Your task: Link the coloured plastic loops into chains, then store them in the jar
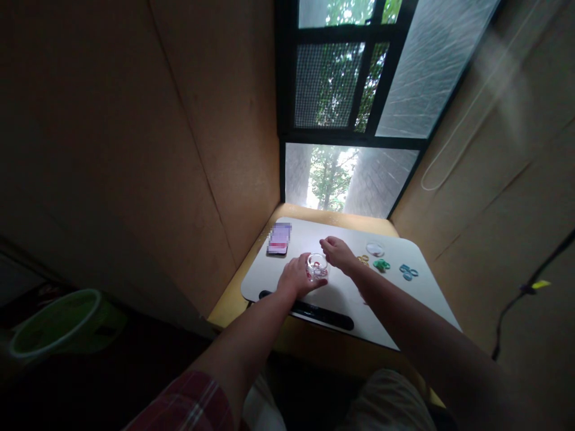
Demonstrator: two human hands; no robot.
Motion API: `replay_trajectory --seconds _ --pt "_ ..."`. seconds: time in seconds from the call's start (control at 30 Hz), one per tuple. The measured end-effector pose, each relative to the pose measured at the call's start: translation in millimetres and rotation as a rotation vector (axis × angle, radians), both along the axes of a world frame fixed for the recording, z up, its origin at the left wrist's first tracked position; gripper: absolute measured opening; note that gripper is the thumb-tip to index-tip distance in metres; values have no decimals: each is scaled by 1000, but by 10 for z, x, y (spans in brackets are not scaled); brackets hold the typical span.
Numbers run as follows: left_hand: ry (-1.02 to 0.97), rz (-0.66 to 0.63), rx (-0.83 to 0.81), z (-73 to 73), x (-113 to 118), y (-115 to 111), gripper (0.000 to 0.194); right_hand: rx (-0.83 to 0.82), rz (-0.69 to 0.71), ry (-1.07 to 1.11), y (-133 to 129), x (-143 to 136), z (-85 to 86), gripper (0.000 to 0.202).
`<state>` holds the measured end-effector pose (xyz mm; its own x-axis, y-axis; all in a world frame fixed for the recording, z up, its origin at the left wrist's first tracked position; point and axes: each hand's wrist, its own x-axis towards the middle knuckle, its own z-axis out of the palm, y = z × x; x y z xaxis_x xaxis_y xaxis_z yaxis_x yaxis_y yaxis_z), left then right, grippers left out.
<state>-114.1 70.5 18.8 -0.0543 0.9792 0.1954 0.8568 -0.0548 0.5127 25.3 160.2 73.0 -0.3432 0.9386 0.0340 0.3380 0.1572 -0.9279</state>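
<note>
A clear round container [317, 267] with small reddish and pale pieces inside stands on the white table [341, 299]. My left hand [297, 278] is wrapped around its left and near side. Just above and right of the container's rim is my right hand [336, 251], its fingers pinched together; whatever they hold is too small to make out. Right of that hand lie small groups of rings: yellow [363, 260], green [381, 265] and blue [408, 272]. A clear round lid [375, 249] rests behind the green group. Part of a pinkish piece shows beside my right forearm.
A phone [279, 239] with a blurred screen lies at the table's back left. A black slot [323, 315] runs along the near edge. Wooden walls flank the table, with a window [332, 178] behind it. A green basket [58, 323] is at the far left.
</note>
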Motion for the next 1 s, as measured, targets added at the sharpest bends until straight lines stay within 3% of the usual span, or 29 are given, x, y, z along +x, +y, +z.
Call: replay_trajectory --seconds 0.3,0.4,0.73,1.0 --pt "-19 9 -7 1 -5 -12 91 114 -50 -60 74 -40 46 37" --pt "-27 2 0 6 -8 -19 90 133 -47 -71 87 -77 39 31" --pt "-28 7 -21 32 -8 -34 91 63 110 -33 45 -129 119 7" --pt "-18 -9 -27 48 -5 -28 90 137 195 -125 5 -36 156 15"
